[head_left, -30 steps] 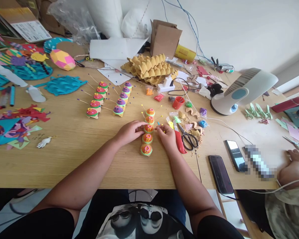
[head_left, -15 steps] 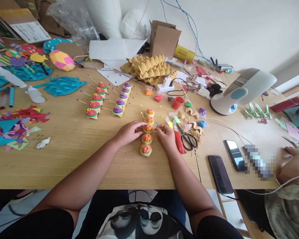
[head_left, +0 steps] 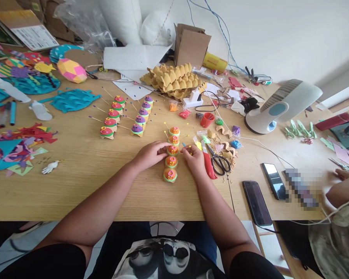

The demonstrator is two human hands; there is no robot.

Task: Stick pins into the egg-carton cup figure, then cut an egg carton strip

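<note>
A strip of orange decorated egg-carton cups (head_left: 170,174) with green rims and pink rings runs away from me. Thin yellow-tipped sticks (head_left: 187,124) stand out from its far cups. My left hand (head_left: 154,152) holds the strip at its middle cup from the left, fingers bent against the side. Just right of the same cup, my right hand (head_left: 194,155) is closed in a pinch on a yellow-tipped stick, mostly hidden by the fingers. A purple cup strip (head_left: 140,119) and a red-and-green cup strip (head_left: 110,122) stand to the left, with dark-tipped sticks in them.
Black-handled scissors (head_left: 221,163) and a red-handled cutter (head_left: 209,166) lie beside my right hand. Behind are a red cup (head_left: 207,120), stacked egg trays (head_left: 174,81) and a white fan (head_left: 279,108). Phones (head_left: 256,203) lie front right, near another person's hand (head_left: 344,190).
My hands and the orange strip stay almost still. At the far right, the other person's hand and sleeve have shifted slightly.
</note>
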